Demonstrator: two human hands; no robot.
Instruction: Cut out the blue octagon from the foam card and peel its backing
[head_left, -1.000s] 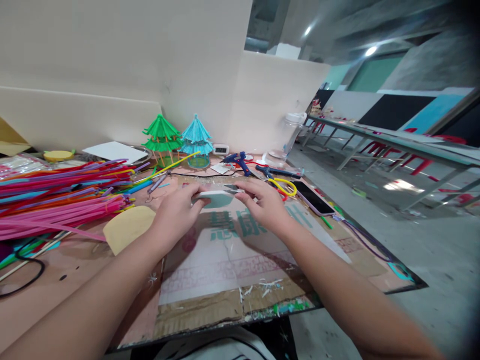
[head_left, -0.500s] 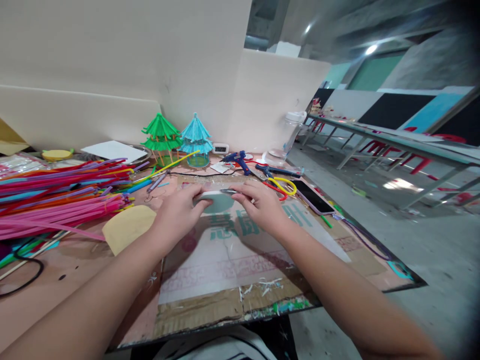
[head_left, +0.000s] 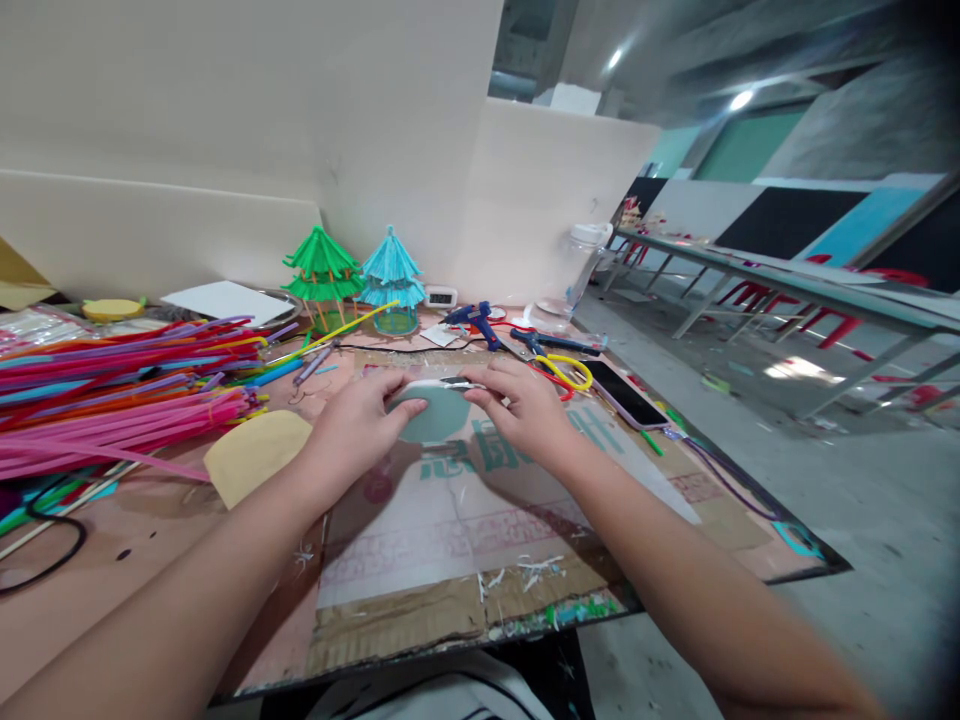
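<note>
My left hand [head_left: 370, 410] pinches a pale grey-green round disc [head_left: 435, 418] with a white rim by its left side, thumb in front and fingers behind. The disc is held tilted just above the work sheet. My right hand [head_left: 517, 398] is closed at the disc's right edge, thumb and fingers pressed together. Between the fingertips and the rim shows a slim dark piece [head_left: 454, 381] with a light end, too small to name. Below both hands lies a whitish plastic sheet [head_left: 420, 545] with green and red printed characters.
Pipe cleaners [head_left: 127, 390] are heaped at left beside a yellow paper piece [head_left: 259, 455]. Green [head_left: 322, 268] and blue [head_left: 391, 275] tiered-roof models stand behind. A glue gun [head_left: 478, 320], yellow-handled scissors [head_left: 570, 371], a phone [head_left: 625, 392] and a bottle [head_left: 581, 265] sit at right.
The disc has tipped so more of its face shows, and more of the dark piece is visible along its rim. Both hands have stayed almost in place.
</note>
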